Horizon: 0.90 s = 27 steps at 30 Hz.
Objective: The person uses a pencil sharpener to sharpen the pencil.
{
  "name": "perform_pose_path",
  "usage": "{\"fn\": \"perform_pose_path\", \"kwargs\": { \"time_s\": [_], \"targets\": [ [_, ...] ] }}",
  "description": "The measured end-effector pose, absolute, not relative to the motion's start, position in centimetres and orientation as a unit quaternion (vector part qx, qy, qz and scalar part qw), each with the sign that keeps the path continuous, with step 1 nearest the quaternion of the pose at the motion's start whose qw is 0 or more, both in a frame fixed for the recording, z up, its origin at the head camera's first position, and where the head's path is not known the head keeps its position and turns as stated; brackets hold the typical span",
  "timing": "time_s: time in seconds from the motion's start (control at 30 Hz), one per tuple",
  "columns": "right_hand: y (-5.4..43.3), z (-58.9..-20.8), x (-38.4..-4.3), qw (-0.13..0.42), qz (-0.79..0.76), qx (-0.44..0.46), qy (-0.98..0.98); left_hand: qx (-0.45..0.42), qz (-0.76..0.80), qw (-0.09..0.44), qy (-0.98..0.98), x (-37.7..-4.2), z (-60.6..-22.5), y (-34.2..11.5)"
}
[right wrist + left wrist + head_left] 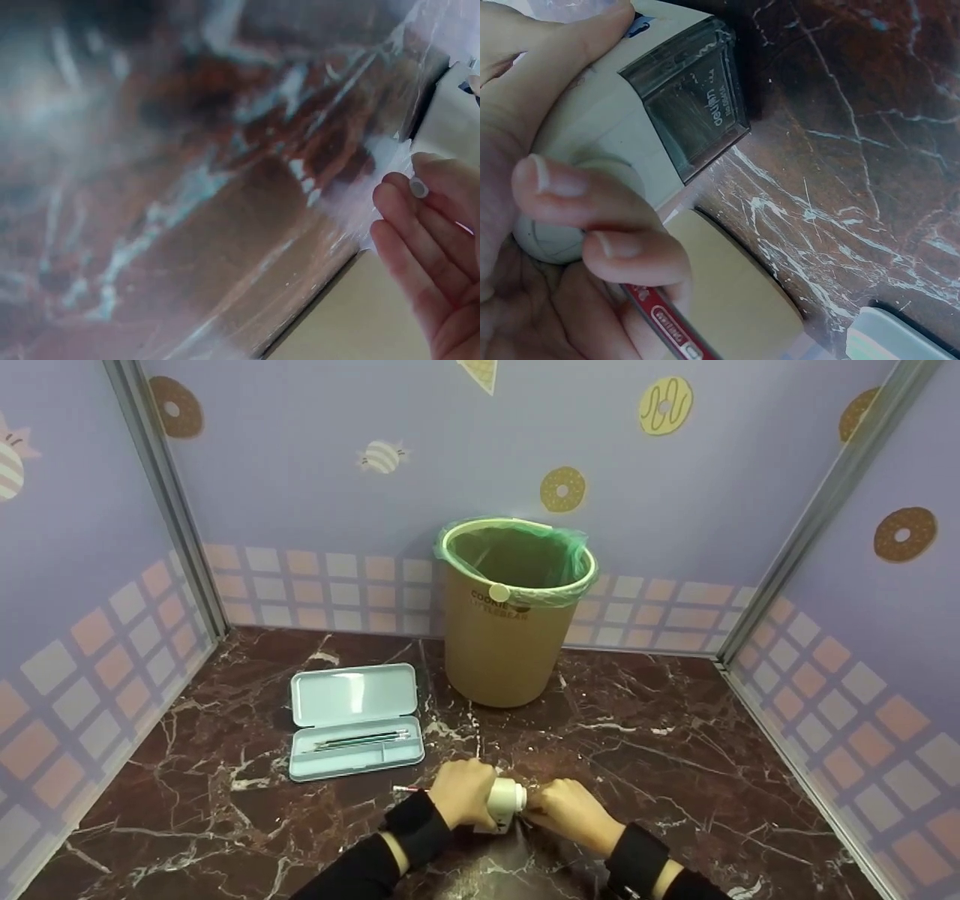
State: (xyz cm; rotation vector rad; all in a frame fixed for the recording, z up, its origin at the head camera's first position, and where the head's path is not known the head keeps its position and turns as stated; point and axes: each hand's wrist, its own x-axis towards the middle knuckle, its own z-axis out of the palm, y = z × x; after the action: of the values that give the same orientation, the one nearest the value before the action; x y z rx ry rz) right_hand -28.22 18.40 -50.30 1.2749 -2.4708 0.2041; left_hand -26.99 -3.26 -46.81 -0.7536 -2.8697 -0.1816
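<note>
My left hand (463,793) grips a white pencil sharpener (504,801) on the table; its clear shavings drawer (697,105) shows in the left wrist view. A red-striped pencil (667,322) passes by the curled fingers of this hand, and its end sticks out to the left in the head view. At the sharpener's right side is my right hand (566,808). Its thumb and fingers pinch a small pale knob (418,187), apparently the sharpener's crank handle, mostly hidden by the fingers.
Left of the hands lies an open light-blue pencil case (356,757) with several pencils (360,740) inside. Behind stands a tan trash bin (506,652) with a green liner. Patterned panels (300,495) enclose the marble-look table (675,780) at back and sides.
</note>
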Motion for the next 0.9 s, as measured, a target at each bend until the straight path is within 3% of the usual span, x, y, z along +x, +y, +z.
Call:
{"fn": "perform_pose_path", "kwargs": {
  "time_s": [0.7,0.9],
  "targets": [
    [19.4,-49.9,-25.9,0.183,0.117,0.495,-0.841,-0.245,-0.076,0.088,-0.962,-27.0,-46.6,-3.0],
    [19.3,-49.3,-25.5,0.163,0.13,0.502,-0.839,-0.241,-0.075,0.093,-0.963,-26.9,-46.8,-3.3]
  ]
}}
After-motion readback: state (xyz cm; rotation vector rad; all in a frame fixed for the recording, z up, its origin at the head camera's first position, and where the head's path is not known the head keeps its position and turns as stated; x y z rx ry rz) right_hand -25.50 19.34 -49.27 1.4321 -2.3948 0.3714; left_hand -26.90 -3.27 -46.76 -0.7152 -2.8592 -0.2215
